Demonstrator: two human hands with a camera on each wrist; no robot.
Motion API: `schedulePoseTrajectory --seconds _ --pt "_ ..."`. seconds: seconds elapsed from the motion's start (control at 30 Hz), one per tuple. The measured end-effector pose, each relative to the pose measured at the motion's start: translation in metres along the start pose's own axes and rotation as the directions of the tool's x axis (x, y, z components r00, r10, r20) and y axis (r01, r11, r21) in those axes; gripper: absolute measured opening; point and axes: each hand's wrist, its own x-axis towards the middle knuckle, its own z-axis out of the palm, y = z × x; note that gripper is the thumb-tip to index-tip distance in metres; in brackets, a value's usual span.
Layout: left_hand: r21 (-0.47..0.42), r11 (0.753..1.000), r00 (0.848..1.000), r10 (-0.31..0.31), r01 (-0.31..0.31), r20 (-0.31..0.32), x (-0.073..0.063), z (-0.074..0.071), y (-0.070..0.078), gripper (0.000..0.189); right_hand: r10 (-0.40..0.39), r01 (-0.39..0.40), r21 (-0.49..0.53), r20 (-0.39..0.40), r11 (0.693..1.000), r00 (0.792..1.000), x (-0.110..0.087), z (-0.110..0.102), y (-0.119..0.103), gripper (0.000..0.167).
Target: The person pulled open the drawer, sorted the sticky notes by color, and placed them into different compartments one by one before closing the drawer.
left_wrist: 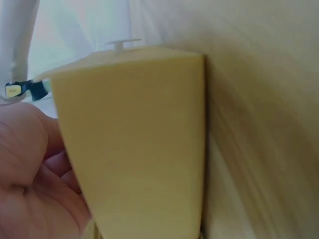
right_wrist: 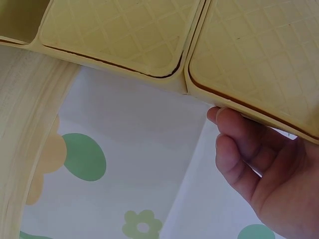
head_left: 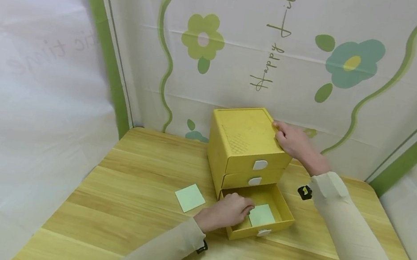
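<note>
A yellow drawer unit (head_left: 249, 129) stands at the back of the table with its bottom drawer (head_left: 283, 211) pulled out. My right hand (head_left: 295, 143) grips the unit's top edge at the right rear; in the right wrist view its fingertips (right_wrist: 224, 117) reach the edge of the frame. Over the drawer's left wall, my left hand (head_left: 226, 213) reaches in with bent fingers. Their tips overlap a pale green paper square (head_left: 262, 216) inside, and I cannot tell whether they pinch it. The drawer's outer side (left_wrist: 132, 144) fills the left wrist view, hiding those fingertips.
Another pale green paper square (head_left: 190, 198) lies on the wooden table (head_left: 119, 215), left of the unit. The two upper drawers, with white pull tabs (head_left: 260, 164), are closed. A white printed cloth (head_left: 233, 75) hangs right behind the unit.
</note>
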Motion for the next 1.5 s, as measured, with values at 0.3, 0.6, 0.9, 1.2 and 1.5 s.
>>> schedulePoseTrajectory --seconds 0.3,0.6,0.9,1.2,1.5 --pt "-0.123 0.99 0.997 0.074 -0.069 0.035 -0.005 -0.018 -0.005 0.024 0.009 -0.009 0.004 0.008 1.0 1.0 -0.001 0.002 0.001 0.052" --pt "-0.184 0.981 0.998 0.05 -0.058 -0.047 -0.012 -0.039 -0.018 0.025 0.01 -0.01 0.008 -0.01 1.0 1.0 -0.003 0.002 0.001 0.051" --pt "-0.212 0.977 0.999 -0.024 0.018 -0.024 -0.022 -0.053 -0.034 0.023 0.029 -0.029 0.017 -0.001 0.999 1.0 -0.003 0.002 0.001 0.052" --pt "-0.175 0.979 0.994 -0.097 0.105 0.057 -0.036 -0.076 -0.051 0.024 -0.008 0.008 0.009 -0.005 1.0 1.0 0.0 -0.001 0.002 0.052" --pt "-0.14 0.963 0.971 -0.237 0.23 -0.039 -0.054 -0.099 -0.074 0.02 0.005 -0.004 0.027 -0.012 1.0 1.0 -0.001 0.0 0.001 0.051"
